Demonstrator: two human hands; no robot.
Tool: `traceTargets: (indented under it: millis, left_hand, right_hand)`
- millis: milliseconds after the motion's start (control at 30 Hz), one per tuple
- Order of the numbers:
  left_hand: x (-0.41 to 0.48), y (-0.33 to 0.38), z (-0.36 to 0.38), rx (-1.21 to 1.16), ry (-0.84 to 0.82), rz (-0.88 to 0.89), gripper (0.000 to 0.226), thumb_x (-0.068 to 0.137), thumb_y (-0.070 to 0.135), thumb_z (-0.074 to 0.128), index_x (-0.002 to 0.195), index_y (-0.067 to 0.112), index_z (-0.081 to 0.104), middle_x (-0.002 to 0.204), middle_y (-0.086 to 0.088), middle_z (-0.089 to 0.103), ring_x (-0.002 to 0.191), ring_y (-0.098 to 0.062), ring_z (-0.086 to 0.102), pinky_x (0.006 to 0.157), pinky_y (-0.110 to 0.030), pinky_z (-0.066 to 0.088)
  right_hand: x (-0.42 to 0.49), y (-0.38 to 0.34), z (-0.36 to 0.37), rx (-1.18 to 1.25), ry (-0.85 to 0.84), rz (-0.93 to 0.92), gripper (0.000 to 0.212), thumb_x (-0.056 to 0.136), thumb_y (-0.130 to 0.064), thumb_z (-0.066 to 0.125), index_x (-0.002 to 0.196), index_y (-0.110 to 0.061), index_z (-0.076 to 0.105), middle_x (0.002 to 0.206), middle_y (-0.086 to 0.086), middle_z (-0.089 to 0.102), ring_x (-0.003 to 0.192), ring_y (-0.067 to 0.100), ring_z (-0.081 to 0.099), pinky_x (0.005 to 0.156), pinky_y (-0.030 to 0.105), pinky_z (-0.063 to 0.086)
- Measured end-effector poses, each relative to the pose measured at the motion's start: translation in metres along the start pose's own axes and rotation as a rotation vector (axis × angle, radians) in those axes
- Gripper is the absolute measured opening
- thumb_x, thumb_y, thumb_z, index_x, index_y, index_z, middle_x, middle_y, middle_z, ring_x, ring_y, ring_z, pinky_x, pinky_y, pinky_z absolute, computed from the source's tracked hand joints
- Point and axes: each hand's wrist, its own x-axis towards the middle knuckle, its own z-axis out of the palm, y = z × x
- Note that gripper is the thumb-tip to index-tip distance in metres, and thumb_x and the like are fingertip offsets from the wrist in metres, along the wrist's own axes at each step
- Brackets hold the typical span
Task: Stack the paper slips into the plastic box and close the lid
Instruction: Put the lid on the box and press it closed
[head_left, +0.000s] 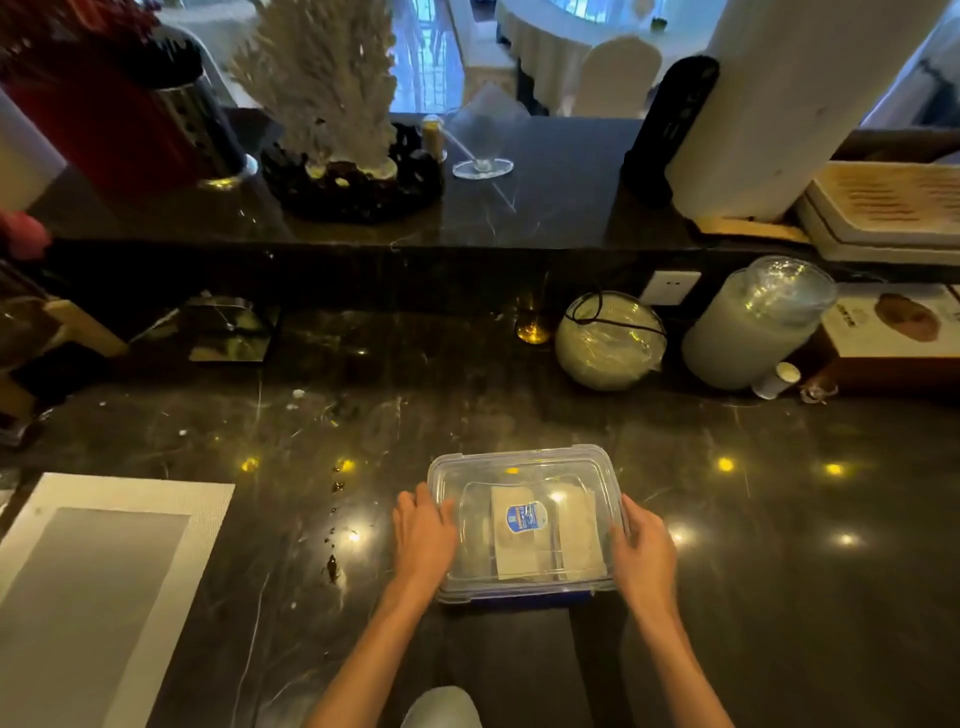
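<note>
Currently the clear rectangular plastic box sits on the dark glossy marble counter, near its front edge. Clear lid with a blue sticker lies on top; white paper slips are visible inside through it. Left hand is pressed flat against the box's left side, fingers extended. Right hand cups the right side, fingers curled at the lid edge. White-bordered grey placemat lies well apart to the left.
</note>
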Motion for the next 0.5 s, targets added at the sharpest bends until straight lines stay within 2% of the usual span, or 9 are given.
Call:
traceTargets:
  millis: [167, 300, 500]
  left_hand:
    - [0.007, -0.004, 0.004, -0.003, 0.0, -0.017, 0.039, 0.102, 0.027, 0.045, 0.135, 0.006, 0.05, 0.13, -0.014, 0.043, 0.123, -0.031, 0.045, 0.107, -0.046, 0.041]
    - [0.009, -0.001, 0.007, -0.042, 0.03, 0.02, 0.044, 0.102, 0.025, 0.048, 0.143, 0.013, 0.042, 0.131, -0.011, 0.041, 0.125, -0.028, 0.041, 0.108, -0.047, 0.042]
    - [0.016, -0.004, 0.003, 0.006, 0.025, 0.053, 0.04, 0.102, 0.029, 0.048, 0.14, 0.019, 0.047, 0.127, -0.011, 0.048, 0.122, -0.026, 0.047, 0.103, -0.043, 0.045]
  right_hand:
    - [-0.003, 0.007, 0.003, -0.073, 0.018, 0.082, 0.036, 0.093, -0.011, 0.059, 0.129, -0.015, 0.063, 0.12, 0.009, 0.066, 0.112, 0.026, 0.06, 0.088, 0.032, 0.044]
    - [-0.003, 0.004, 0.002, -0.099, 0.023, 0.135, 0.041, 0.094, -0.011, 0.06, 0.134, -0.018, 0.058, 0.127, 0.007, 0.062, 0.116, 0.025, 0.061, 0.096, 0.038, 0.047]
    - [0.0, 0.001, 0.003, -0.177, 0.037, 0.133, 0.038, 0.093, -0.01, 0.06, 0.13, -0.019, 0.059, 0.121, 0.008, 0.063, 0.111, 0.027, 0.063, 0.094, 0.042, 0.049]
